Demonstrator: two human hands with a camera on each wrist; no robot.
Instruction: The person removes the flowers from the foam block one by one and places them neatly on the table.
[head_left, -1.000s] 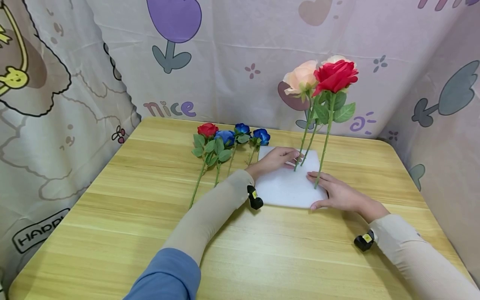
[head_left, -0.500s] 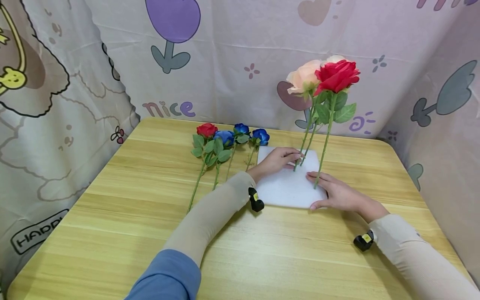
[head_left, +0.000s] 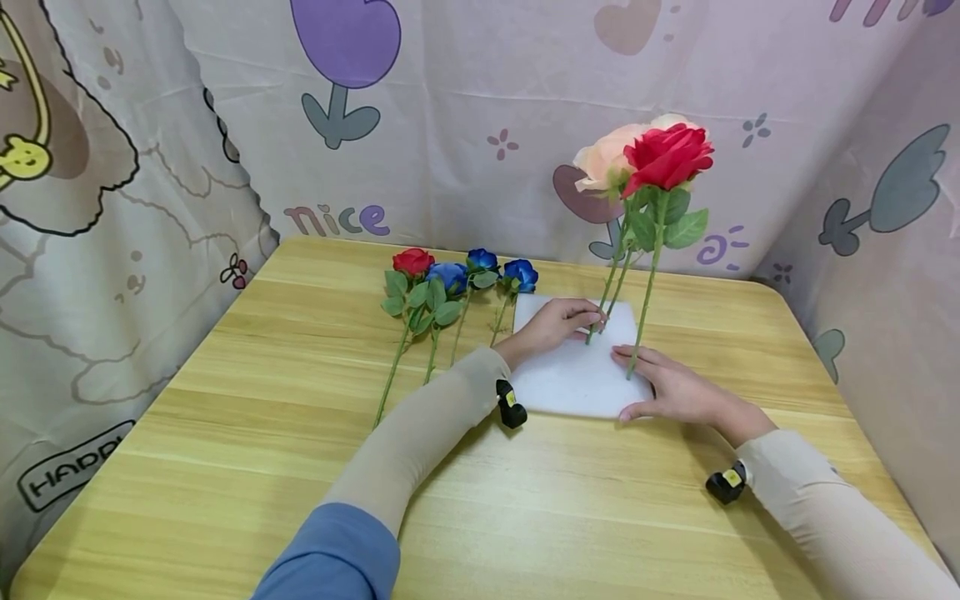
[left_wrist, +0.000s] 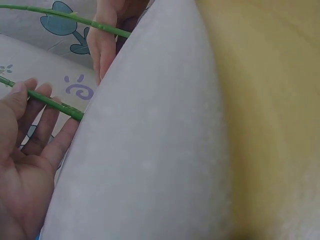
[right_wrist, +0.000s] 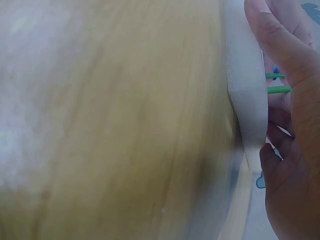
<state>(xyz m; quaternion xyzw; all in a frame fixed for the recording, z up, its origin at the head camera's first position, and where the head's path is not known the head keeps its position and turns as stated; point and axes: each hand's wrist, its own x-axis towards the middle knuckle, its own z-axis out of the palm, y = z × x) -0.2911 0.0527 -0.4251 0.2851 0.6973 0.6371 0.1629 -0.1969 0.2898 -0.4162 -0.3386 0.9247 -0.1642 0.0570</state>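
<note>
A white foam block [head_left: 558, 383] lies on the table with three roses standing in it. My left hand [head_left: 555, 323] pinches the stem of the peach rose [head_left: 602, 157] low down, just above the foam; in the left wrist view the thumb and fingertips meet that green stem [left_wrist: 56, 104]. Behind it, mostly hidden, is a pale cream rose [head_left: 673, 122]. The red rose [head_left: 667, 158] stands upright at the block's right side. Around its base my right hand [head_left: 678, 390] rests on the foam, extended fingers on top and thumb at the front edge.
Left of the block lie another red rose [head_left: 412, 262] and three blue roses [head_left: 447, 275], stems toward the near edge. My left forearm crosses over the lower stems. A printed curtain [head_left: 465, 100] hangs right behind the wooden table [head_left: 247, 375].
The peach bloom has swung slightly right, nearer the red rose. Both hands have kept their places on the stem and the foam block.
</note>
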